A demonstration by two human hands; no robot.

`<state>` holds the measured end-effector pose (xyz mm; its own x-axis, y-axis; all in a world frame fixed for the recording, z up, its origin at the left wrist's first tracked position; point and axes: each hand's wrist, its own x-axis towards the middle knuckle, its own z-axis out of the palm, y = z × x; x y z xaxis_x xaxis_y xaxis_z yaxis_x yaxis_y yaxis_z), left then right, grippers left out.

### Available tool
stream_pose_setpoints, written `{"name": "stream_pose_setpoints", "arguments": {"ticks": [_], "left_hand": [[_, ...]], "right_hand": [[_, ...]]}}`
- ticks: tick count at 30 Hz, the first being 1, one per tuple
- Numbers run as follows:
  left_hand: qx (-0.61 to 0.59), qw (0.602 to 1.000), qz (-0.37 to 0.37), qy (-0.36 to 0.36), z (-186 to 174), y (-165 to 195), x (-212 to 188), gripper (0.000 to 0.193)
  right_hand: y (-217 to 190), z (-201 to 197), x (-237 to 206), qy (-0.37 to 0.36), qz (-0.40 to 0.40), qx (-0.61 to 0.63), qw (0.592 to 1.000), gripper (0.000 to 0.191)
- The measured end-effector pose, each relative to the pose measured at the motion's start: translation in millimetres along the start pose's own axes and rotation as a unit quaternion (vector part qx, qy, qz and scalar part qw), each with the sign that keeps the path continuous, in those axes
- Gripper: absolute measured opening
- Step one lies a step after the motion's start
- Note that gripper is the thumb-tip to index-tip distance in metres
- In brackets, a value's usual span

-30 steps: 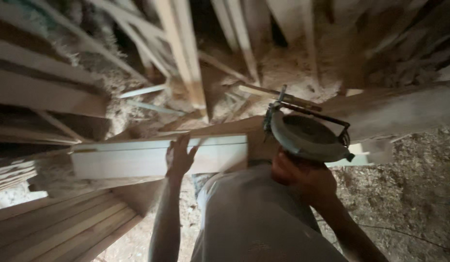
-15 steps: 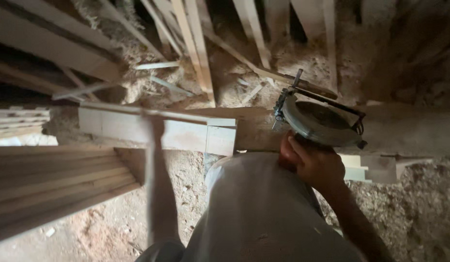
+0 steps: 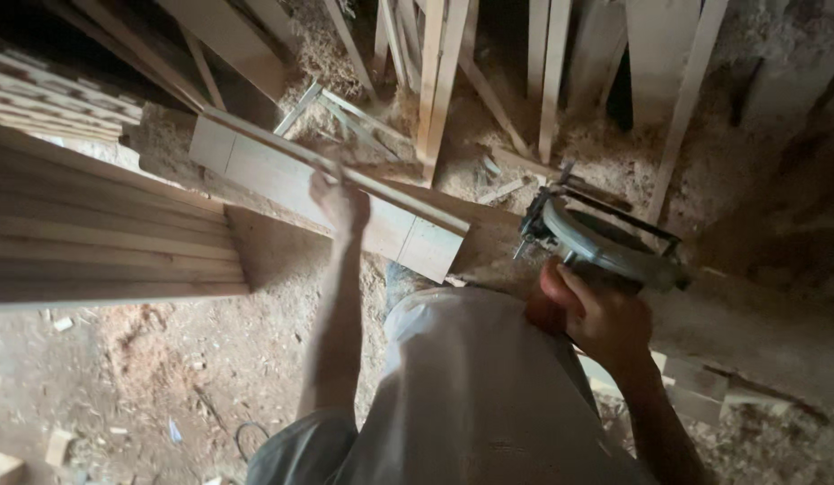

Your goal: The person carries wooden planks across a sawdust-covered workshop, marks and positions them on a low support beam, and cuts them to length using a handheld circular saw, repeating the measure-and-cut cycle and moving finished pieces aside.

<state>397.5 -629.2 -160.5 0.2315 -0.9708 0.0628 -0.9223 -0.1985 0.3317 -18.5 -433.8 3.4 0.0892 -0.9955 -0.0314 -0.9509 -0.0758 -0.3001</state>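
Observation:
My left hand [image 3: 341, 203] grips the upper edge of a pale wooden board [image 3: 282, 180] that stands on its long edge and runs from upper left to lower right. My right hand [image 3: 593, 316] is closed around the handle of a hand-held circular saw [image 3: 605, 244], which rests on a wide dark plank [image 3: 758, 332] to the right of the board's end. The saw's round guard faces me; its blade is hidden. My light shirt [image 3: 480, 395] fills the lower middle of the view.
A stack of long planks [image 3: 102, 242] lies at the left. Many thin slats [image 3: 435, 81] lean and lie among sawdust heaps [image 3: 605, 153] at the back. Small offcuts [image 3: 695, 386] sit at the right, and a dark cable [image 3: 246, 436] lies on the dusty ground.
My left hand went from lying open on the board's face to gripping its top edge, and the board now slants. The view shifted; the saw stays in my right hand.

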Motion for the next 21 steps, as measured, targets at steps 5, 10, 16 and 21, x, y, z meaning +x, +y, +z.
{"name": "stream_pose_setpoints", "arguments": {"ticks": [5, 10, 16, 21], "left_hand": [[-0.112, 0.954, -0.275, -0.037, -18.2, -20.9, -37.9, 0.085], [-0.200, 0.927, -0.314, 0.049, -10.1, -34.4, -107.9, 0.087], [-0.410, 0.817, -0.404, -0.038, -10.3, -56.1, -137.5, 0.072], [-0.268, 0.878, -0.395, -0.047, -11.5, -55.2, -84.9, 0.083]], "right_hand": [[33.2, 13.4, 13.8, -0.014, -0.039, 0.062, 0.997, 0.053], [70.5, 21.8, 15.0, -0.106, -0.046, 0.059, 0.992, 0.052], [108.1, 6.6, 10.3, -0.273, 0.033, 0.116, 0.955, 0.052], [96.5, -7.1, 8.1, -0.183, 0.013, 0.020, 0.983, 0.053]]}}
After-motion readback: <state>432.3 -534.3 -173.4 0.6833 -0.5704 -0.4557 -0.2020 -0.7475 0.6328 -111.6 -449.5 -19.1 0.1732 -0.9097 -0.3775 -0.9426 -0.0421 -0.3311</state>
